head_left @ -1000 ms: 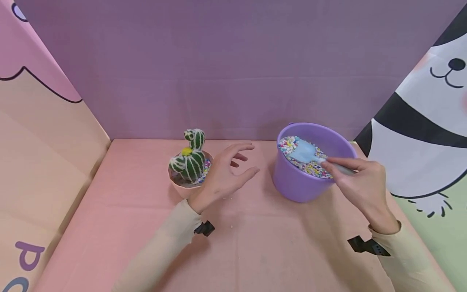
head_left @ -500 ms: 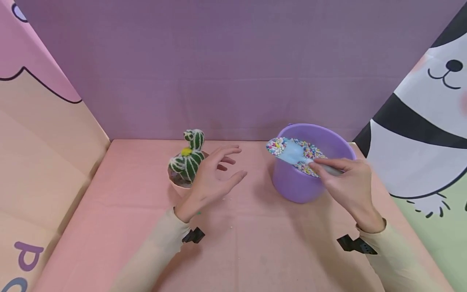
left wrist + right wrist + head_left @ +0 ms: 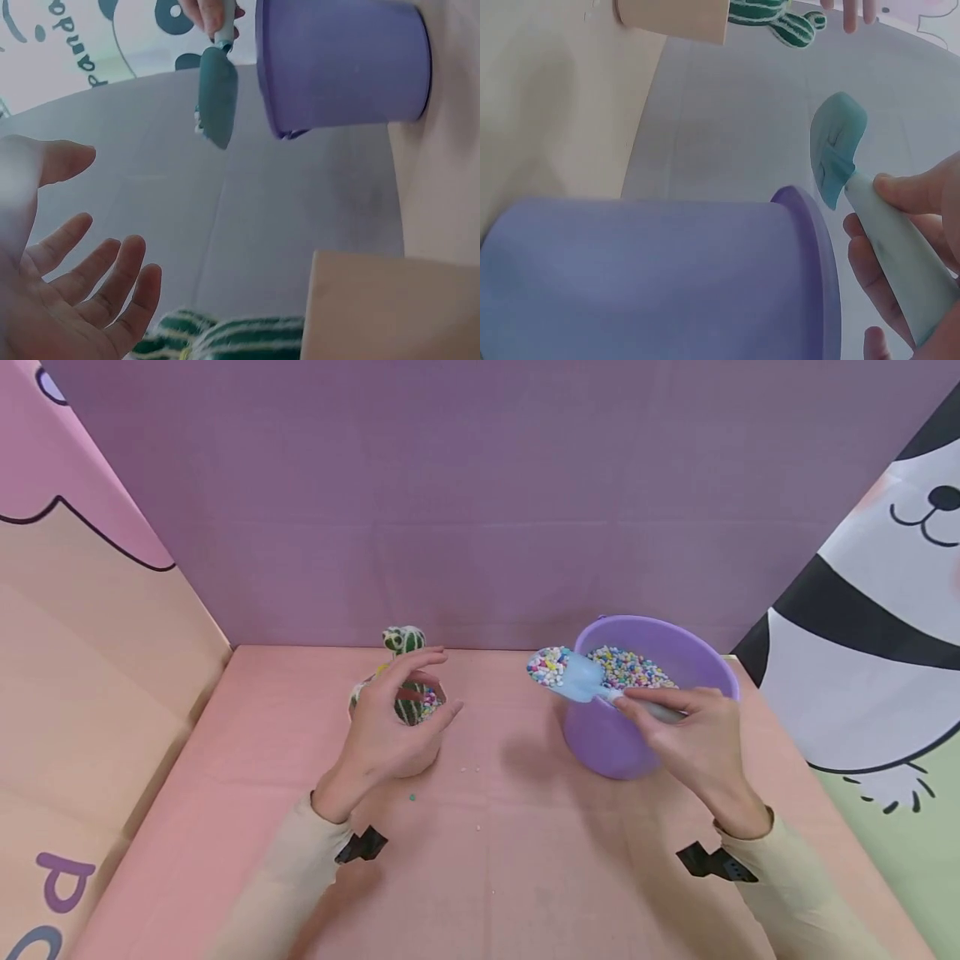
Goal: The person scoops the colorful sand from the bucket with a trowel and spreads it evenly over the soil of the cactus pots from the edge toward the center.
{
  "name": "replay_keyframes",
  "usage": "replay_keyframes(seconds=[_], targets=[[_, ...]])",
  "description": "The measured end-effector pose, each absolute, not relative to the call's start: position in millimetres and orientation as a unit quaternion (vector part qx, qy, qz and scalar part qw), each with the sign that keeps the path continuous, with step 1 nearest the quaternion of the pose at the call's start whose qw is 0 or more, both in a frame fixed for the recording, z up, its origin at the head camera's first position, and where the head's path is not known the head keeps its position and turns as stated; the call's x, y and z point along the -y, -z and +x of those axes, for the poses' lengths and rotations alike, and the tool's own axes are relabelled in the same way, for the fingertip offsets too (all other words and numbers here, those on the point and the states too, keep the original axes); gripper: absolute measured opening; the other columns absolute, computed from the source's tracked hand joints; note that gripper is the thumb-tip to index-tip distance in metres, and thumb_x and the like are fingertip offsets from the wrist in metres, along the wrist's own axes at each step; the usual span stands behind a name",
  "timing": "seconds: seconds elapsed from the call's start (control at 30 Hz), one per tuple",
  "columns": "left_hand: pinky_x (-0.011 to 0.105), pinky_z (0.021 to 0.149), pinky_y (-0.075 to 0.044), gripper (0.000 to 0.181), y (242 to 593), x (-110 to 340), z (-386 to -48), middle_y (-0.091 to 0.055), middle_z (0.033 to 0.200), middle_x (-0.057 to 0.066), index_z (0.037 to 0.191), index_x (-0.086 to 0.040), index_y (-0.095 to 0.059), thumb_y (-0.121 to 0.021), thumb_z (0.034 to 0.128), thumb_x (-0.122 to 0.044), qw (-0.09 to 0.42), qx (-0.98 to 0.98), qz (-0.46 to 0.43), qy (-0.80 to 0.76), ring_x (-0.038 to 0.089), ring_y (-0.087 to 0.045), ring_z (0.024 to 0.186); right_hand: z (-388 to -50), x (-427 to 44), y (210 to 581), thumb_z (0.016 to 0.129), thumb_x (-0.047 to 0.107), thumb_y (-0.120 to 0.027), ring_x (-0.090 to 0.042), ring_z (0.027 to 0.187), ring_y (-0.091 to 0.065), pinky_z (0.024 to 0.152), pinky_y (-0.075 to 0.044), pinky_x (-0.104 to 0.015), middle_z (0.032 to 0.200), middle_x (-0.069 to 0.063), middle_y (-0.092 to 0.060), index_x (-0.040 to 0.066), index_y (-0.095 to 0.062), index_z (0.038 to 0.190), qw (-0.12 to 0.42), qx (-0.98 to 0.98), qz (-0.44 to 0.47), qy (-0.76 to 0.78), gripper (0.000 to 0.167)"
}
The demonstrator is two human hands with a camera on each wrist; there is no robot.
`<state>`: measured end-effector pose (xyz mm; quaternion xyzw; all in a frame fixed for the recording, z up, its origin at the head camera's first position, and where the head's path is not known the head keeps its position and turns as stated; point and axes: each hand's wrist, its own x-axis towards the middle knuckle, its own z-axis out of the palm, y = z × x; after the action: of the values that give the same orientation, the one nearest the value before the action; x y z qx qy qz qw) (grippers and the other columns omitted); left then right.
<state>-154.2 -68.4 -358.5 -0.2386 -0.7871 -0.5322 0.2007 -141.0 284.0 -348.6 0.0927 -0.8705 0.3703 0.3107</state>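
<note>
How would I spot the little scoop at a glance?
On the pink table, find the purple bucket. The right hand holds the scoop higher than the bucket's rim. Unlike the bucket or green cactus, it has a light-blue blade with colourful beads at the tip.

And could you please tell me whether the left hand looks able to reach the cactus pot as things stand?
Probably yes: the left hand holds nothing and hovers close by the cactus pot, nothing appears between them, and the scoop is away by the bucket.

Left grip (image 3: 377, 732) loosely spread, right grip (image 3: 696, 739) curled
</note>
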Motion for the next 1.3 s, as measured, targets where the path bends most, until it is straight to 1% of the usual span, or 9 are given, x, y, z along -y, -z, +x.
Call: replay_keyframes(seconds=[0.13, 0.33, 0.47, 0.57, 0.77, 0.87, 1.07, 1.13, 1.3], targets=[[0.045, 0.087, -0.062, 0.054, 356, 80, -155, -0.072, 0.131, 0.006, 0.141, -0.013, -0.067, -0.084, 0.0894, -0.009, 0.211, 0.782, -0.237, 0.536, 0.023, -0.074, 0.104, -140, -280, 349, 0.08, 0.015, -0.093, 0.009, 0.078, -0.055, 0.077, -0.037, -0.016, 0.085, -0.012, -0.082, 0.014, -0.089, 0.091, 0.304, 0.871, 0.094, -0.374, 0.011], [0.031, 0.086, -0.061, 0.05, 354, 97, -156, -0.072, 0.131, 0.014, 0.138, -0.006, -0.067, -0.082, 0.0901, -0.004, 0.209, 0.772, -0.204, 0.565, 0.034, -0.073, 0.107, -141, -275, 353, 0.079, 0.013, -0.093, 0.014, 0.082, -0.058, 0.08, -0.038, -0.017, 0.084, -0.011, -0.082, 0.013, -0.089, 0.091, 0.302, 0.867, 0.109, -0.382, 0.013], [0.024, 0.086, -0.059, 0.048, 351, 107, -154, -0.072, 0.126, 0.018, 0.136, -0.004, -0.068, -0.081, 0.0901, -0.003, 0.22, 0.765, -0.184, 0.577, 0.033, -0.071, 0.107, -143, -273, 355, 0.08, 0.01, -0.092, 0.019, 0.079, -0.06, 0.079, -0.039, -0.016, 0.084, -0.01, -0.082, 0.013, -0.089, 0.091, 0.299, 0.867, 0.121, -0.38, 0.012], [0.023, 0.088, -0.058, 0.046, 350, 115, -153, -0.073, 0.124, 0.011, 0.135, -0.005, -0.069, -0.079, 0.0908, -0.003, 0.232, 0.759, -0.175, 0.583, 0.029, -0.071, 0.107, -144, -271, 356, 0.08, 0.011, -0.092, 0.019, 0.078, -0.06, 0.076, -0.039, -0.016, 0.083, -0.008, -0.082, 0.013, -0.089, 0.09, 0.299, 0.868, 0.127, -0.377, 0.012], [0.019, 0.09, -0.057, 0.039, 351, 134, -154, -0.072, 0.116, -0.013, 0.131, -0.003, -0.072, -0.076, 0.093, -0.002, 0.269, 0.749, -0.146, 0.588, 0.01, -0.071, 0.104, -146, -264, 358, 0.081, 0.012, -0.092, 0.019, 0.076, -0.063, 0.063, -0.044, -0.009, 0.082, -0.005, -0.083, 0.015, -0.089, 0.09, 0.296, 0.864, 0.142, -0.382, 0.011], [0.019, 0.091, -0.056, 0.035, 356, 146, -157, -0.072, 0.117, -0.017, 0.131, -0.003, -0.072, -0.074, 0.0958, -0.003, 0.277, 0.748, -0.129, 0.589, 0.006, -0.07, 0.104, -147, -260, 359, 0.081, 0.011, -0.092, 0.02, 0.076, -0.063, 0.062, -0.044, -0.008, 0.082, -0.003, -0.083, 0.015, -0.089, 0.09, 0.295, 0.862, 0.15, -0.384, 0.01], [0.02, 0.087, -0.053, 0.03, 373, 166, -171, -0.072, 0.115, -0.021, 0.13, -0.002, -0.073, -0.071, 0.0999, -0.008, 0.272, 0.757, -0.079, 0.589, 0.005, -0.07, 0.104, -149, -251, 360, 0.08, 0.01, -0.092, 0.019, 0.075, -0.064, 0.063, -0.045, -0.008, 0.082, -0.002, -0.083, 0.016, -0.089, 0.091, 0.291, 0.857, 0.17, -0.39, 0.012], [0.02, 0.086, -0.052, 0.029, 378, 170, -174, -0.073, 0.116, -0.017, 0.129, -0.003, -0.073, -0.071, 0.1008, -0.011, 0.262, 0.767, -0.062, 0.582, 0.003, -0.069, 0.104, -150, -249, 360, 0.08, 0.01, -0.092, 0.018, 0.074, -0.064, 0.062, -0.045, -0.008, 0.081, -0.002, -0.083, 0.015, -0.089, 0.09, 0.291, 0.858, 0.172, -0.387, 0.012], [0.019, 0.088, -0.051, 0.031, 392, 177, -181, -0.074, 0.127, 0.008, 0.131, -0.006, -0.072, -0.071, 0.1022, -0.017, 0.223, 0.793, -0.041, 0.565, -0.002, -0.066, 0.103, -151, -243, 363, 0.08, 0.012, -0.092, 0.014, 0.07, -0.062, 0.06, -0.043, -0.01, 0.083, 0.0, -0.083, 0.016, -0.089, 0.091, 0.275, 0.867, 0.161, -0.383, 0.011]])
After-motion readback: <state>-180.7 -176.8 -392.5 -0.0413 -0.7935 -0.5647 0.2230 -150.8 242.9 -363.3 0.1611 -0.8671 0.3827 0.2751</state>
